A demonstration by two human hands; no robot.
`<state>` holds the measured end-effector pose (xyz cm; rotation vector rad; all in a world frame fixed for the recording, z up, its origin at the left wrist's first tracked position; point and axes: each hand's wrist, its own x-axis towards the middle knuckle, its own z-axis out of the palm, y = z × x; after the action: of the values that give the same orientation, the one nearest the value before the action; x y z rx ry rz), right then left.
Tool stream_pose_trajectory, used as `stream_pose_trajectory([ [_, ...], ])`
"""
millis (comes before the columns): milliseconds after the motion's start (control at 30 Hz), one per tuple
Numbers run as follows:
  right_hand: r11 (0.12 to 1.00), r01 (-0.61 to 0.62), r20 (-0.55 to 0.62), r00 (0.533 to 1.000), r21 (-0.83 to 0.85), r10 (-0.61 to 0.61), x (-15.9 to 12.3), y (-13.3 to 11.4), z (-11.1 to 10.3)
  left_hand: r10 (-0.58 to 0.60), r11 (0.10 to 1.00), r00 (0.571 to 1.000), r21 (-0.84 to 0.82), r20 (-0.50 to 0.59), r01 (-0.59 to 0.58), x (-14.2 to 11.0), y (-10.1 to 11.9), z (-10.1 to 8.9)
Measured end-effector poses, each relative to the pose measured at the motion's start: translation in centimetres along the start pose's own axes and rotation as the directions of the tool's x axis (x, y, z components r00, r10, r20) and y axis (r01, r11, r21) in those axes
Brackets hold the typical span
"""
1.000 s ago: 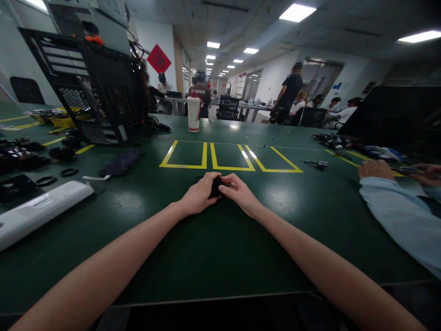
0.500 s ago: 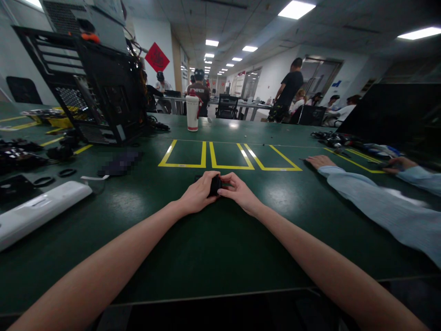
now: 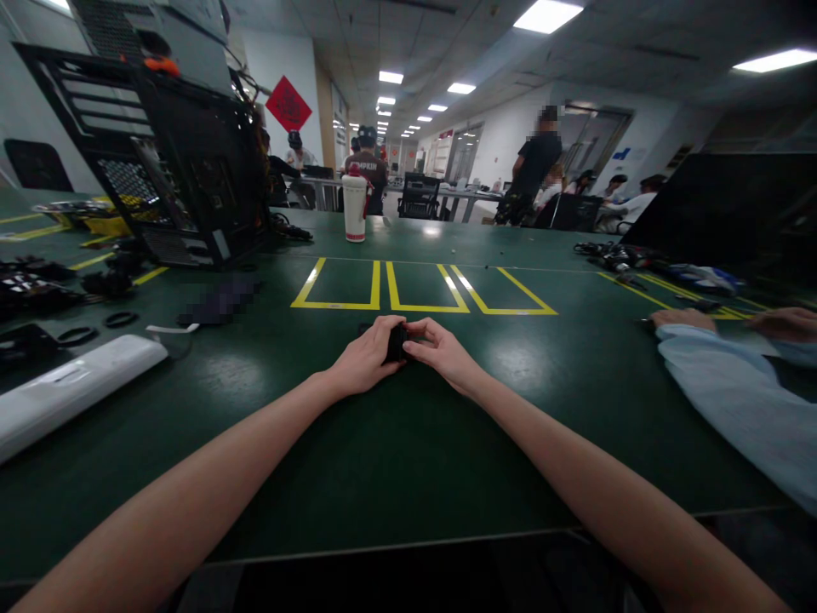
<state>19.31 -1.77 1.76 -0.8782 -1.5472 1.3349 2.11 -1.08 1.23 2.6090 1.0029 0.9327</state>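
Observation:
Between my hands, low over the green tabletop (image 3: 383, 460), is a small black object (image 3: 395, 342), too dark and too covered by fingers to name. My left hand (image 3: 362, 356) wraps around its left side, fingers across the top and thumb below. From the right, my right hand (image 3: 440, 352) pinches at its edge with thumb and fingertips. Just beyond my hands lie yellow tape outlines (image 3: 427, 308) on the table.
A black computer case (image 3: 185, 170) stands at the back left, and a white cup (image 3: 355, 209) at the back. On the left lie a white power strip (image 3: 82, 387) and black parts. At right, a co-worker's sleeve (image 3: 721, 383) and hands rest on the table.
The co-worker's arms at the right have drawn back further right. My hands hold nearly the same pose around the black object.

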Motion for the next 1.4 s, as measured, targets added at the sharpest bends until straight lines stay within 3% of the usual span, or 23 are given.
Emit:
stream_pose_trajectory([
  [133,0.998,0.054,0.025,0.998,0.016,-0.054,0.01,-0.04,-0.09,0.005,1.0,1.0,0.0,-0.012,-0.005,0.0,0.1,0.06],
  [400,1.0,-0.026,-0.03,0.999,0.007,0.026,0.31,0.19,-0.08,-0.032,0.999,0.999,0.02,-0.028,0.032,-0.18,0.22,0.34],
  [500,0.997,-0.071,0.0,0.997,0.01,0.071,0.41,0.2,-0.22,-0.039,0.999,0.999,0.028,-0.024,0.04,-0.18,0.26,0.37],
  [733,0.997,0.043,0.053,0.998,-0.058,-0.04,-0.09,-0.37,-0.35,-0.014,1.0,0.999,0.016,-0.042,0.015,-0.14,0.23,0.44],
  [1067,0.999,-0.032,-0.032,0.999,0.01,0.032,0.22,0.25,0.19,-0.016,1.0,0.999,-0.008,-0.04,0.015,-0.22,0.2,0.36],
  [1400,0.998,0.024,0.025,0.999,-0.057,-0.023,-0.04,-0.21,-0.24,-0.028,1.0,0.999,0.002,-0.043,0.028,-0.22,0.16,0.5],
])
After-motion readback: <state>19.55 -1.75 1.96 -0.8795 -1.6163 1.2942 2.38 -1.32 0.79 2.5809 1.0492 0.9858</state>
